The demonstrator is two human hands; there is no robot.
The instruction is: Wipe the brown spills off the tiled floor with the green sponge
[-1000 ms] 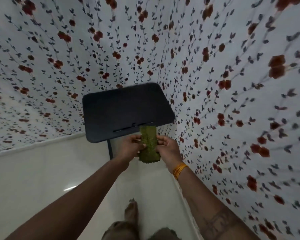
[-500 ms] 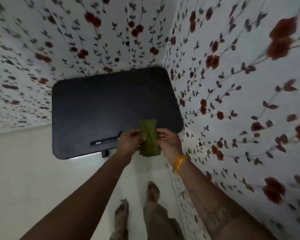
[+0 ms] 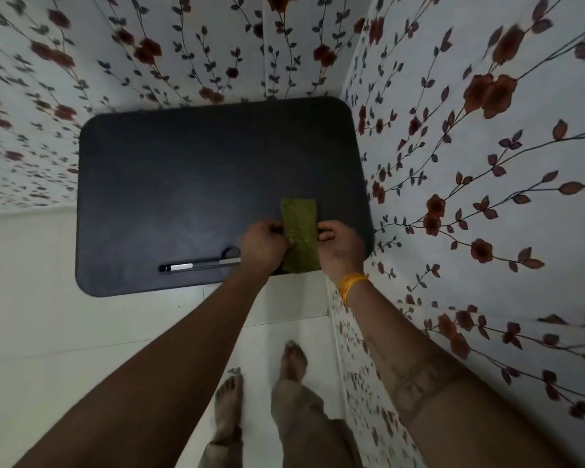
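The green sponge [image 3: 299, 233] is a flat rectangular pad held upright over the near right part of a dark table top. My left hand [image 3: 262, 246] pinches its left edge and my right hand [image 3: 340, 246] pinches its right edge. An orange bangle sits on my right wrist. The white tiled floor [image 3: 65, 332] lies below; I see no brown spills on the part that shows.
The dark table [image 3: 200, 184] stands in the corner against flowered walls [image 3: 470, 163] behind and to the right. A pen-like object [image 3: 196, 266] lies in a groove near its front edge. My bare feet [image 3: 294, 359] stand on the tiles beside the right wall.
The view has come closer to the table and tilted down, so the table top looks larger. Both hands keep hold of the sponge over the table's near right part.
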